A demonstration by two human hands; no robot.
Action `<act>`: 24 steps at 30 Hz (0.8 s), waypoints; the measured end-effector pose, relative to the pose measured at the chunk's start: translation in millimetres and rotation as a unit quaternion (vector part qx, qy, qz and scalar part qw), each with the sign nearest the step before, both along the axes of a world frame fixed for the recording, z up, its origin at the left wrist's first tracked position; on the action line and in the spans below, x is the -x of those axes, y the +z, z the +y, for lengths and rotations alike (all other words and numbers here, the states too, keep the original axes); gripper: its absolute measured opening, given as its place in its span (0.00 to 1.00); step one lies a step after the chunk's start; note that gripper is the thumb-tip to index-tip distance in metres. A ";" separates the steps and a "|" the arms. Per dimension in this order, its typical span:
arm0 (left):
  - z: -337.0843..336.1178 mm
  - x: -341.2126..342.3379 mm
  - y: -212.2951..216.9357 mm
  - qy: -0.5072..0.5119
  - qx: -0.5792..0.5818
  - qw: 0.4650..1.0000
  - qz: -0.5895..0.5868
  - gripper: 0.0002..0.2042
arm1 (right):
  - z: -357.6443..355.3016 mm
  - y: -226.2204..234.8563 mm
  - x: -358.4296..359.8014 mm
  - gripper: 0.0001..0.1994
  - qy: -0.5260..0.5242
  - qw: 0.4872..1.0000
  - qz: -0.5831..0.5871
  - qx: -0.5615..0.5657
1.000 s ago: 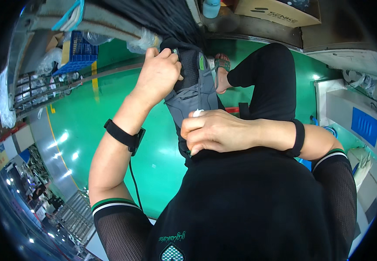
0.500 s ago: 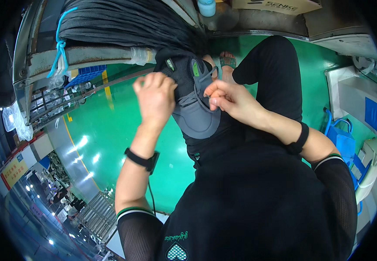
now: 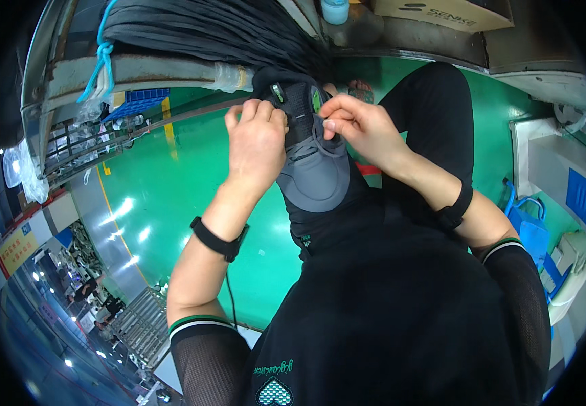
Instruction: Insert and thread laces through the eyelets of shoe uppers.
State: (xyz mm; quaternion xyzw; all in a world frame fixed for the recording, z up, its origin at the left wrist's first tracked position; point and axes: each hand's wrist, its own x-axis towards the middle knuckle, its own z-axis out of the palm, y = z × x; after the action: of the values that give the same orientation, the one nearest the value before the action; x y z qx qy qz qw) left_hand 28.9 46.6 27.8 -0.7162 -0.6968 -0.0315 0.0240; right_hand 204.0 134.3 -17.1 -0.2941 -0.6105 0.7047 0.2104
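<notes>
Hands work on one grey shoe upper [image 3: 313, 159] held over the lap, at roughly 12 o'clock of the view centre. Left hand [image 3: 256, 142] lies over the upper's left flank, fingers curled together and clamped on its edge, knuckles facing the camera. Right hand [image 3: 364, 128] sits at 3 o'clock of the left hand, thumb and forefinger pinched together on a grey lace [image 3: 320, 139] that loops across the throat of the upper. The two hands are near each other, apart by the width of the lacing zone.

Upper: dark grey mesh with a lighter grey rounded toe panel pointing toward 6 o'clock, small green tabs near the tongue at 12 o'clock. It rests against the person's black trousers [image 3: 435, 115].

Wrists: black band [image 3: 218, 240] on the left wrist with a thin cable running toward 6 o'clock; second black band [image 3: 457, 210] on the right wrist.

Outward: bundle of dark grey laces [image 3: 212, 30] hangs over a metal rack [image 3: 164, 68] at 11 to 12 o'clock, tied with a blue cord [image 3: 102, 61]. Green floor [image 3: 158, 176] fills the 9 o'clock side. Cardboard box [image 3: 435, 12] at 1 o'clock. Blue bag [image 3: 530, 233] at 3 o'clock beside a white cabinet [image 3: 550, 159].
</notes>
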 end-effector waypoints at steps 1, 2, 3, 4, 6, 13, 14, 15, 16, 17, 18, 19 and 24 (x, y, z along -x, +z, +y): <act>-0.6 0.8 6.8 0.003 -0.005 1.000 0.015 0.08 | 3.1 0.3 0.4 0.02 -0.008 1.000 -0.014 -0.025; 2.1 0.5 7.4 0.006 -0.006 1.000 0.015 0.08 | 6.6 1.6 3.0 0.02 -0.004 1.000 -0.013 -0.027; 8.3 -1.1 4.5 -0.007 -0.003 1.000 -0.012 0.09 | 12.0 4.7 4.6 0.02 0.005 0.997 -0.032 -0.066; 10.4 -2.2 3.3 -0.017 0.002 0.999 -0.038 0.10 | 13.7 12.4 8.1 0.02 0.018 0.993 -0.048 -0.104; 8.0 -1.5 -14.7 0.011 0.033 0.998 -0.047 0.10 | 16.5 13.5 18.5 0.02 0.012 0.979 -0.045 -0.198; 16.4 21.8 -27.1 0.278 -0.138 0.774 -0.552 0.05 | 17.9 2.7 43.4 0.05 0.041 0.787 -0.072 -0.611; 17.2 19.7 -24.4 0.282 -0.143 0.771 -0.553 0.05 | 17.5 0.5 47.2 0.05 0.047 0.786 -0.069 -0.613; 17.2 15.4 -22.6 0.255 -0.146 0.797 -0.527 0.03 | 16.7 -2.7 50.5 0.04 0.069 0.767 -0.063 -0.635; 15.3 12.3 -19.9 0.228 -0.149 0.821 -0.501 0.03 | 16.6 -4.7 52.3 0.04 0.092 0.747 -0.058 -0.655; 11.4 12.7 -15.6 0.232 -0.132 0.841 -0.470 0.03 | 19.6 -6.5 53.8 0.04 0.097 0.746 -0.056 -0.657; 5.2 17.0 -18.1 0.236 -0.136 0.839 -0.470 0.03 | 24.4 -8.8 55.1 0.05 0.126 0.746 -0.018 -0.654; -0.2 21.2 -17.5 0.221 -0.153 0.852 -0.448 0.04 | 27.2 -9.5 56.2 0.05 0.154 0.744 0.018 -0.650; -36.5 13.7 -0.5 0.194 -0.145 0.946 -0.214 0.09 | 25.9 -12.8 56.9 0.06 0.171 0.757 -0.014 -0.630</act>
State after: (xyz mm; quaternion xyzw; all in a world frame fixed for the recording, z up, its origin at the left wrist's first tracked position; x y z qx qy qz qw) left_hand 15.2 10.1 27.2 -0.5327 -0.7987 -0.2793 -0.0162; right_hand 147.1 160.2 -29.9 0.0044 -0.9594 0.1808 0.2162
